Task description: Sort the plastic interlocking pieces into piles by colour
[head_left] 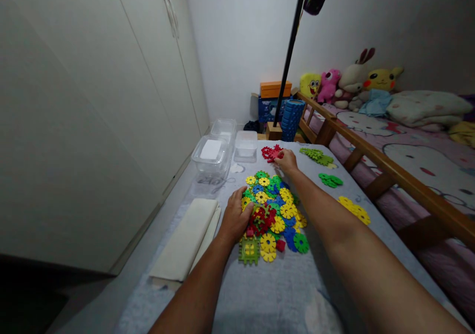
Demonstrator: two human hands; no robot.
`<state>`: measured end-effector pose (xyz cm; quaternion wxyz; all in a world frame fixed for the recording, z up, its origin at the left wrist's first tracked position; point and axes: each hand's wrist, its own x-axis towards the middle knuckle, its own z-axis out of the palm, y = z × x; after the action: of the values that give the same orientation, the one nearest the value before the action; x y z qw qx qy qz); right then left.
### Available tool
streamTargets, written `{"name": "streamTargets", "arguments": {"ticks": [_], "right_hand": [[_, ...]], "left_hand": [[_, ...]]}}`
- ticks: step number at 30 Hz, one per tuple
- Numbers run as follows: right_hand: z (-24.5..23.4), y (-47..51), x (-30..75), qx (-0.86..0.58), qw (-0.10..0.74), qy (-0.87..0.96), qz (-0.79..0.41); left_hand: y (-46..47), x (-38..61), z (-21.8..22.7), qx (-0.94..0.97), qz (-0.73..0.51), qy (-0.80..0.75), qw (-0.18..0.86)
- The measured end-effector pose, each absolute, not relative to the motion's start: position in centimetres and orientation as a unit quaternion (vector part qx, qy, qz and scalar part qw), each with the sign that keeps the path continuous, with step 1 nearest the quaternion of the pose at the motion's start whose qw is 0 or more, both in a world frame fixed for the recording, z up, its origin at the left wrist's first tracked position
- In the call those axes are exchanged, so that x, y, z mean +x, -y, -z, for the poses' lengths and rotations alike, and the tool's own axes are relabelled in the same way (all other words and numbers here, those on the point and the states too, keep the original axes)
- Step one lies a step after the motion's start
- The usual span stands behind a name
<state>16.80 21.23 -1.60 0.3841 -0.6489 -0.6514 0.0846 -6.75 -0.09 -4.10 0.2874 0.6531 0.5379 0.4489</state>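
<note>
A heap of coloured plastic snowflake discs [274, 210] lies on a grey-blue cloth [267, 289]. My left hand [236, 219] rests on the heap's left edge, fingers curled over yellow and red pieces. My right hand [286, 161] reaches far forward, its fingers pinched on a red piece at the small red pile [270, 152]. Sorted piles sit to the right: light green [317, 156], dark green [330, 179] and yellow [355, 210].
Clear plastic tubs [212, 158] [246, 146] stand at the cloth's far left. A folded white cloth [189, 237] lies at the left. A wooden bed rail [393, 175] with plush toys [351, 84] runs along the right. A black pole [289, 52] rises behind; wardrobe doors [92, 101] on the left.
</note>
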Motion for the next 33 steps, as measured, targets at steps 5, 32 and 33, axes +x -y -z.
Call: {"name": "streamTargets", "arguments": {"ticks": [5,32,33], "right_hand": [[1.6,-22.2,16.4,-0.644,0.397,0.644,-0.111],[-3.2,-5.5,13.6,-0.410,0.073,0.847,-0.330],[-3.0,-5.5,13.5,-0.415,0.067,0.845,-0.332]], "left_hand": [[0.2,-6.9,4.0,0.653,-0.445,-0.540,0.290],[-0.3,-6.8,3.7,0.616,-0.471,-0.543,0.323],[-0.3,-6.8,3.6,0.617,-0.468,-0.544,0.323]]}}
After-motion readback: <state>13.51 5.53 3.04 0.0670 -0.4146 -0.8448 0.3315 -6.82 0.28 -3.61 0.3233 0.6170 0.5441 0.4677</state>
